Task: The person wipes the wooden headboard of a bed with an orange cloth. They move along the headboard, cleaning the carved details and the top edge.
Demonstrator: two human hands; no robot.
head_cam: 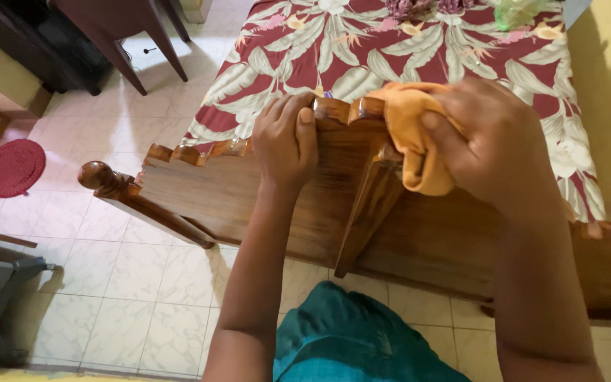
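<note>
At the near end of the bed, the right hand (493, 138) is clenching a crumpled orange cloth (413, 134) against the carved brown wooden footboard (249, 198), while the left hand (286, 138) is gripping its scalloped top edge, seemingly for steadiness.

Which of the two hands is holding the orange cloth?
The right hand; it presses the orange cloth on the wooden footboard, while the left hand grips bare.
</note>
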